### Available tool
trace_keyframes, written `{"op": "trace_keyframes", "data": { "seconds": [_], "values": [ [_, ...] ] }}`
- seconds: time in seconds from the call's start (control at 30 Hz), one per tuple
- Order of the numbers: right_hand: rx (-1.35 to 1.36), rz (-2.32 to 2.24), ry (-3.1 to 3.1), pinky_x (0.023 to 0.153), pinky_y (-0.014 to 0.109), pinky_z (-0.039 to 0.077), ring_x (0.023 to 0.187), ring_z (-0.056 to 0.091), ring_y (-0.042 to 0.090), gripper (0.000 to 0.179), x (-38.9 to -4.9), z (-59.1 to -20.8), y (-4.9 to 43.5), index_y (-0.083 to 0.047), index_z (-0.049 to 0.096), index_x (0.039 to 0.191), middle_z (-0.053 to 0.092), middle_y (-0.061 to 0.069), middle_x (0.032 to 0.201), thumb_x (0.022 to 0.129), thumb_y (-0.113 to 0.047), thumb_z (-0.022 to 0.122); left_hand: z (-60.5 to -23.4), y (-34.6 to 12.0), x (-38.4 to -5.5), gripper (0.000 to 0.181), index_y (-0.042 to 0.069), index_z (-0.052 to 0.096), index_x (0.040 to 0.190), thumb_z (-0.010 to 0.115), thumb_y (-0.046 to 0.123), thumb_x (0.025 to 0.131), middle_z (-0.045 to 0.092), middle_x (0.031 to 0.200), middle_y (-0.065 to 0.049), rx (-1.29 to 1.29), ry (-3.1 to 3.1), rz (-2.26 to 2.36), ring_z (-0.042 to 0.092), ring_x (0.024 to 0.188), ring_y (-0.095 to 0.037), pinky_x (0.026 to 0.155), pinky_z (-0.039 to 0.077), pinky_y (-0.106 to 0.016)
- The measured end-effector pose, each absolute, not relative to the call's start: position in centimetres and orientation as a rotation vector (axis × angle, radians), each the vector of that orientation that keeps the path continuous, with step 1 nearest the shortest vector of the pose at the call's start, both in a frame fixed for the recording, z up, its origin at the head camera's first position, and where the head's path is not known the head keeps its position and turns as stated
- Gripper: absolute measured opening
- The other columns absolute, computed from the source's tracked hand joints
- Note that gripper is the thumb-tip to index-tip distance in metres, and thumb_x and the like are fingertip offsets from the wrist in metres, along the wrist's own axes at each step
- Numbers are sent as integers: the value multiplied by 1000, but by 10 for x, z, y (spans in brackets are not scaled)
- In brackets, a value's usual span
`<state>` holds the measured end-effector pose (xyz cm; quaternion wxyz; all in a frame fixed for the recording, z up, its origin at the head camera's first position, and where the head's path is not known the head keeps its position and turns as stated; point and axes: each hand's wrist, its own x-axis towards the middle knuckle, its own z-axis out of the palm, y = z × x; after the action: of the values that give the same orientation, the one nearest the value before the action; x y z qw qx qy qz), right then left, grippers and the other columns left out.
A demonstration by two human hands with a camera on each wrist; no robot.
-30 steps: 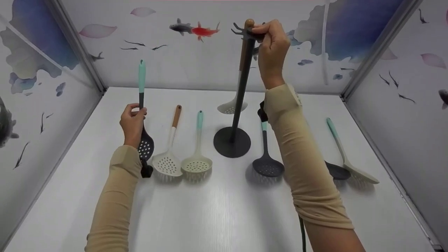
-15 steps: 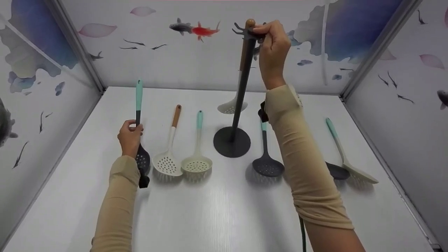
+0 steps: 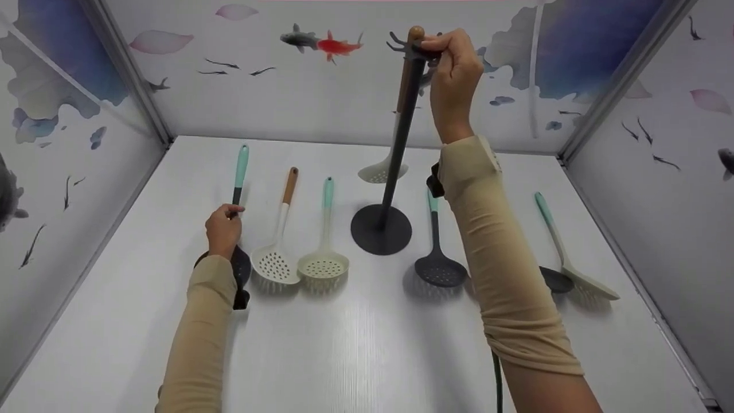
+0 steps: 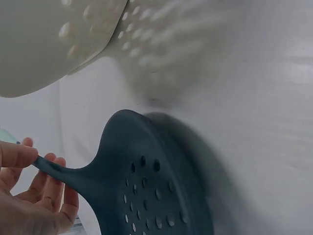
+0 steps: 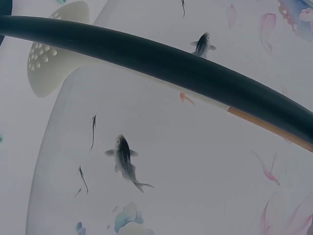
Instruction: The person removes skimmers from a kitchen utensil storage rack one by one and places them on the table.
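In the head view my left hand [image 3: 223, 229] grips the dark neck of a skimmer with a mint handle [image 3: 241, 166], at the left of the table. Its perforated dark head [image 4: 142, 181] hangs close over the tabletop in the left wrist view; sleeve and hand partly hide it from above. My right hand [image 3: 457, 80] pinches a hook at the top of a black utensil stand [image 3: 395, 160], whose pole leans away from upright in the view. Behind that pole hangs a pale skimmer [image 3: 375, 172] with a brown handle. The right wrist view shows the pole [image 5: 146, 54], but not the hand.
Between left hand and stand lie a white skimmer [image 3: 274, 265] with a brown handle and a cream skimmer [image 3: 323, 267]. Right of the base is a dark skimmer [image 3: 440, 271]. Beyond the right sleeve lie another dark utensil [image 3: 556, 280] and a cream turner [image 3: 590, 284]. Printed walls enclose the table.
My left hand has lowered the dark skimmer toward the table, and its handle now tilts to the right. My right hand keeps its hold on the stand's hook.
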<state>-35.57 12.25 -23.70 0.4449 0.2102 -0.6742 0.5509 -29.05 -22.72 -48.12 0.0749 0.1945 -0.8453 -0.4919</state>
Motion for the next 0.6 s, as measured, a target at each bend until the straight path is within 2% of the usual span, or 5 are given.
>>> {"op": "trace_keyframes", "data": {
  "seconds": [0.1,0.17,0.3,0.43,0.6],
  "values": [
    [508,1362,-1671,83,22,50,86,61,12,30,-356,-235,123,2,63,82,61,7,84,94,6,37,-479,-227,-290,36,-1,57,123,35,4,94,52,130,-22,605,-2602,-1473,49,118,-31,100,40,-42],
    [501,1354,-1673,83,23,50,86,62,12,30,-356,-234,122,3,63,81,61,8,84,94,7,37,-479,-227,-291,40,-3,53,127,34,5,94,50,133,-23,601,-2677,-1443,46,123,-34,103,38,-45],
    [505,1343,-1673,84,23,50,86,62,13,29,-354,-232,122,4,63,82,61,10,84,94,8,37,-481,-224,-293,46,-2,44,135,32,8,92,42,140,-23,586,-2824,-1372,38,130,-38,106,26,-54],
    [511,1340,-1681,83,22,50,87,62,14,29,-350,-230,120,4,63,82,62,10,84,94,8,36,-486,-220,-293,50,-2,39,138,32,11,90,37,141,-25,623,-2926,-1288,33,129,-44,101,20,-61],
    [496,1343,-1682,81,22,49,87,63,17,30,-341,-229,118,6,62,81,63,12,86,93,10,36,-490,-214,-291,49,-10,42,131,33,12,89,39,129,-32,535,-3078,-1069,33,120,-48,98,25,-62]
  ]
}}
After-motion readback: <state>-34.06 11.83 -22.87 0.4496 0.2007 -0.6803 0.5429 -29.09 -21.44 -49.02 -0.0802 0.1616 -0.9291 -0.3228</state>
